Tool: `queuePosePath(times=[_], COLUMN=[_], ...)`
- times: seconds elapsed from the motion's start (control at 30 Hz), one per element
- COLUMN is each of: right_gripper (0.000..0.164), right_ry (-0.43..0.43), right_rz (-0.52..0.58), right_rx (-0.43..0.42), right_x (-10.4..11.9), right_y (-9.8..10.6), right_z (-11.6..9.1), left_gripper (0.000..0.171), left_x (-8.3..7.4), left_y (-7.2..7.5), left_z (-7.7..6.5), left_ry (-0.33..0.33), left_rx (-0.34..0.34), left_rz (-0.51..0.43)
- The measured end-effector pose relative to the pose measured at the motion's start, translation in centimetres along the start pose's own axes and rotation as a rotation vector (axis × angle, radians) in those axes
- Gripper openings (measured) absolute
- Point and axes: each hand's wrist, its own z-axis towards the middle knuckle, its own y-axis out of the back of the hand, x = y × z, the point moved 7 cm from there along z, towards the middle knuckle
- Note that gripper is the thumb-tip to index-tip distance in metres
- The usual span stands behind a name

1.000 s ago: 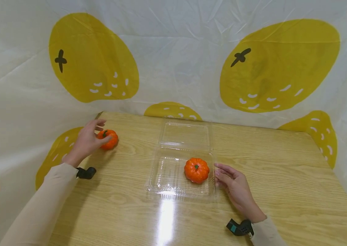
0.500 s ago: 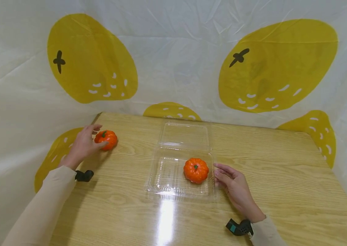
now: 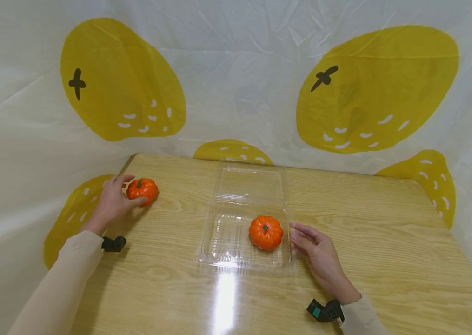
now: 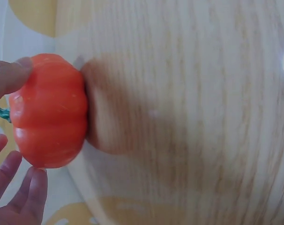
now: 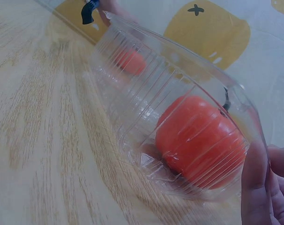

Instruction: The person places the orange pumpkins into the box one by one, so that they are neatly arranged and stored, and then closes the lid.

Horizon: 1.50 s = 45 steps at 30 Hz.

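Observation:
In the head view, a small orange toy pumpkin [image 3: 142, 191] with a green stem sits at the table's left. My left hand [image 3: 112, 201] reaches around it: the left wrist view has the thumb [image 4: 11, 77] on one side of the pumpkin [image 4: 50, 112] and fingertips at the opposite side. A clear plastic clamshell container [image 3: 223, 237] lies unfolded mid-table, its lid [image 3: 250, 184] laid back. A second orange pumpkin [image 3: 266, 232] sits in the right part of its base. My right hand [image 3: 321, 256] pinches the container's right rim, between thumb and fingers in the right wrist view.
The wood-grain table [image 3: 365, 223] ends at a white curtain [image 3: 240, 93] printed with yellow lemons, behind and on both sides. Black wrist-worn devices sit at the left wrist [image 3: 114, 244] and right wrist [image 3: 325, 310].
My left hand has come down from over the left pumpkin, so its thumb and fingers now lie at its sides. The right hand, container and second pumpkin stay in place.

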Motion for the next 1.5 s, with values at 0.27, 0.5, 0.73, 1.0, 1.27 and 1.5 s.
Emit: queuePosePath(times=[0.27,0.5,0.73,1.0,1.27,1.5], right_gripper=[0.048,0.047,0.048,0.047,0.045,0.049], right_ry=[-0.011,-0.001,-0.002,-0.013,-0.018,-0.026], right_rz=[-0.007,-0.005,-0.008,-0.013,-0.017,-0.019], right_rx=[-0.009,-0.001,0.001,-0.011,-0.016,-0.015], right_x=[0.0,0.0,0.1,0.1,0.1,0.1], right_y=[-0.1,-0.1,-0.1,-0.1,-0.1,-0.1], right_z=[0.0,0.0,-0.1,-0.1,-0.1,-0.1], left_gripper=[0.088,0.088,0.084,0.083,0.081,0.081], left_x=[0.9,1.3,1.2,1.3,1.7,1.5], left_y=[-0.8,-1.1,-1.2,-1.4,-1.5,-1.4], left_z=[-0.1,0.1,0.1,0.0,0.0,-0.1], left_ry=[0.043,0.059,0.061,0.062,0.047,0.044], left_rx=[0.026,0.024,0.038,0.054,0.024,0.019], left_rz=[-0.050,-0.050,-0.032,-0.031,-0.007,-0.018])
